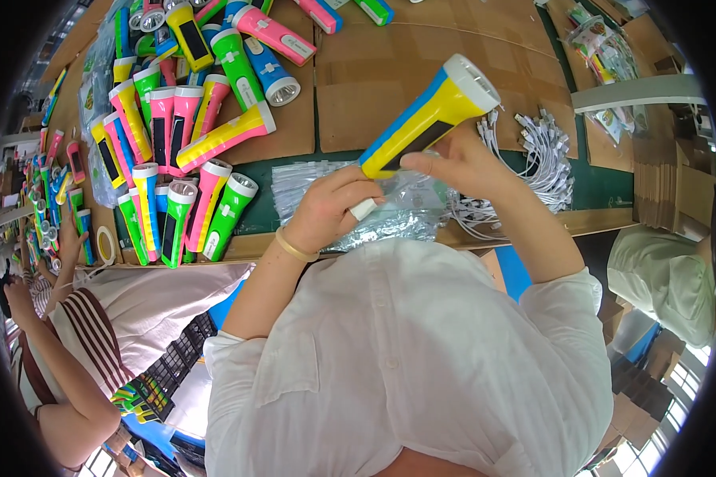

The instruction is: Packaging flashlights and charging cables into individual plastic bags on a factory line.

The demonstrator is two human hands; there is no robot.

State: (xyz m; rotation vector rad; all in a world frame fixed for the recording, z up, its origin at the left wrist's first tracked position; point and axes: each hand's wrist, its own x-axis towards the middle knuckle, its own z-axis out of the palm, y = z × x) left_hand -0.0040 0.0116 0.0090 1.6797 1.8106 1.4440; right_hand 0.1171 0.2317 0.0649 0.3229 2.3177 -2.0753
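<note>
Above cluttered table (422, 79), yellow-and-blue torch (431, 114) held tilted, lens end up-right, tail end down-left. Right hand (457, 163) closed around torch body from below, thumb across black panel. Left hand (330, 208) curled at torch tail, fingers folded, small white piece at fingertips; touching torch end. Under hands: clear plastic bags (390, 203) on table. Right: bundle of white cables (537, 151). Left: pile of torches (183, 119), pink, green, yellow, blue. Far left: another person's arm (52, 350).
</note>
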